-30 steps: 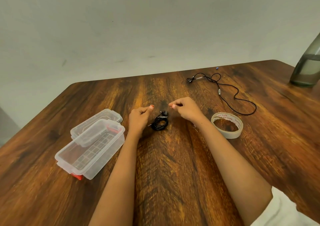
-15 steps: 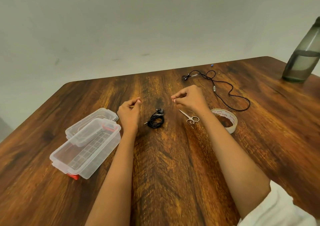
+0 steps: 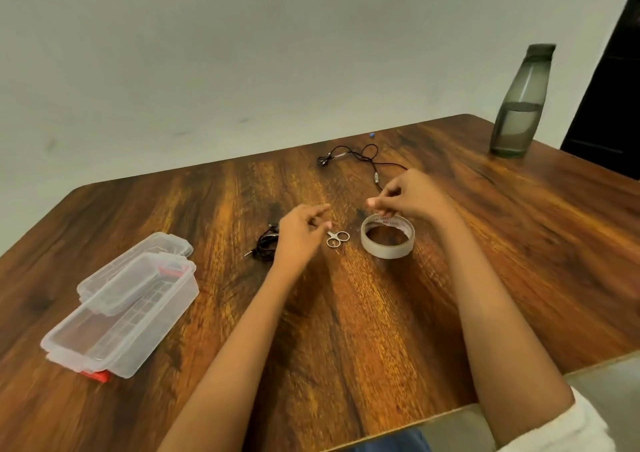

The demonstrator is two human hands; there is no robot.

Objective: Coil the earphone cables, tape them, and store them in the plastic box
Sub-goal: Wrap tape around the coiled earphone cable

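Note:
A coiled black earphone cable (image 3: 265,244) lies on the wooden table (image 3: 346,313), partly hidden by my left hand (image 3: 301,233). That hand hovers between the coil and small metal scissors (image 3: 337,238), its fingers loosely apart and holding nothing. My right hand (image 3: 412,195) pinches at the far rim of the clear tape roll (image 3: 387,240), which lies flat. A second earphone cable (image 3: 360,155) lies uncoiled farther back, partly behind my right hand. The clear plastic box (image 3: 121,313) stands open at the left, its lid (image 3: 135,268) resting across its far end.
A dark grey bottle (image 3: 519,105) stands at the table's far right corner. A tiny blue object (image 3: 371,135) lies near the far edge. The table's near edge runs close to my right forearm. A pale wall rises behind the table.
My left hand has moved right, from left of the coil toward the scissors. My right hand has shifted right onto the tape roll. The camera has tilted and shows more of the bottle.

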